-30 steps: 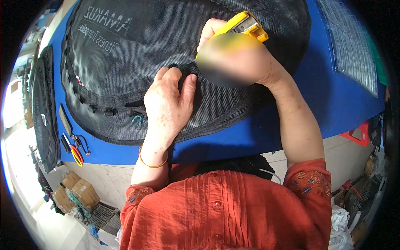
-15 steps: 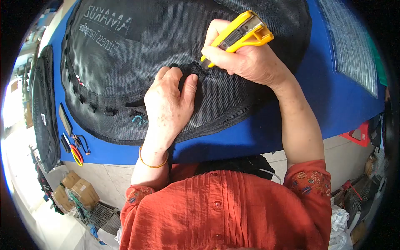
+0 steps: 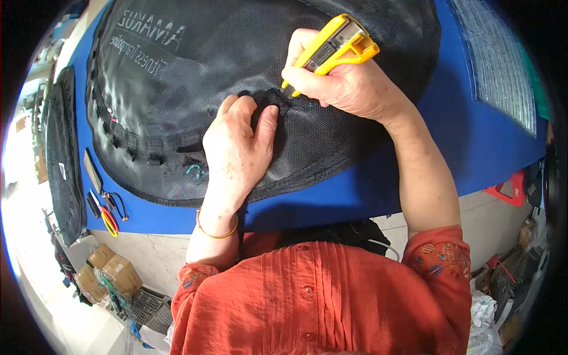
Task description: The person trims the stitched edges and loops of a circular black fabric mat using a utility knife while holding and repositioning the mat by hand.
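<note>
A large black mesh fabric [image 3: 195,77] with mirrored white lettering lies on the blue table [image 3: 284,219]. My left hand [image 3: 236,139] presses on the fabric, its fingers curled over a dark fold that they partly hide. Just right of it, my right hand [image 3: 349,86] grips a yellow cutter [image 3: 331,47], whose dark tip touches the fabric near my left thumb. Whether a blade sticks out is too small to tell. Some teal thread [image 3: 195,171] lies on the fabric left of my left wrist.
Scissors [image 3: 108,219] with red and yellow handles and a dark flat bar [image 3: 93,170] lie at the table's left. Another black fabric piece [image 3: 64,160] is beyond the left edge. Clear plastic sheeting [image 3: 503,71] lies at the right. Cardboard boxes [image 3: 121,273] stand on the floor.
My right hand first blurred, then showed clearly with the cutter upright over the fabric; since then it has moved slightly left. My left hand has barely moved.
</note>
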A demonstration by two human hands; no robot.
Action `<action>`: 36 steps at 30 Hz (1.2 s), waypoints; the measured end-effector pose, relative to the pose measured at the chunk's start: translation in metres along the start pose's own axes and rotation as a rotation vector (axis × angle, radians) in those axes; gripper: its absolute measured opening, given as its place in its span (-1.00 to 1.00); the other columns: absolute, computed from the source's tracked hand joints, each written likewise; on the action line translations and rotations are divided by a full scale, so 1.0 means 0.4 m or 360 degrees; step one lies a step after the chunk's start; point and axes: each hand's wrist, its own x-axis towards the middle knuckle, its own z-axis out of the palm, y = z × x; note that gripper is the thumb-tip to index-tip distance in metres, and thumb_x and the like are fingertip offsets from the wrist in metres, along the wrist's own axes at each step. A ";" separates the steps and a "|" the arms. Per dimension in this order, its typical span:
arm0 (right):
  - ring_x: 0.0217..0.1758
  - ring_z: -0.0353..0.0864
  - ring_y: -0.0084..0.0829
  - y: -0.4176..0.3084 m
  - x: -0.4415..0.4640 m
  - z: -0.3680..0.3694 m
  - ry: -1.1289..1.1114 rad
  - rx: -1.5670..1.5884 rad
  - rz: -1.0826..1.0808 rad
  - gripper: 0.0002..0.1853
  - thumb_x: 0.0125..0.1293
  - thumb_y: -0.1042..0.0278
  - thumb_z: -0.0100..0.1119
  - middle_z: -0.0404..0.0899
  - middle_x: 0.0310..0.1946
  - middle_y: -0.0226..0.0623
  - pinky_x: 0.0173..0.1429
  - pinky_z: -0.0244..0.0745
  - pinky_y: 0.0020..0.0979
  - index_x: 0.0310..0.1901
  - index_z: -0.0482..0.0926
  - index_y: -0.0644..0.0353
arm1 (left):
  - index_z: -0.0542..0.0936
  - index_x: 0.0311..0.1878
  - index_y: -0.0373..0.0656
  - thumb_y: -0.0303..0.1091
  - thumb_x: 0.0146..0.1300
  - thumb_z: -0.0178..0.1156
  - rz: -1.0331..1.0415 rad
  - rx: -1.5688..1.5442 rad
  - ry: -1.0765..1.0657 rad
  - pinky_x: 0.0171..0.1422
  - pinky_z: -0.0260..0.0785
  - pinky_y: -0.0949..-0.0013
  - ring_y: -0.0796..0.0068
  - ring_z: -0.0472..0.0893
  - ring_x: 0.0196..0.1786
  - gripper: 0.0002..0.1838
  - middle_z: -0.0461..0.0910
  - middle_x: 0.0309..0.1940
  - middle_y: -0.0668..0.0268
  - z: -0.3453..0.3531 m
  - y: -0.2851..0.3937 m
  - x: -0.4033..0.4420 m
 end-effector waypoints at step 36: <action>-0.52 0.47 -0.79 0.012 0.005 0.010 0.0077 -0.0014 -0.0079 -0.91 0.48 0.34 0.27 0.51 -0.49 -0.57 -0.42 0.40 -0.69 -0.20 0.58 0.09 | 0.44 -0.45 -0.23 -0.28 0.35 0.34 0.0018 0.0029 -0.0001 -0.31 0.41 0.08 -0.03 0.55 -0.41 -0.66 0.46 -0.48 0.11 0.002 -0.001 0.000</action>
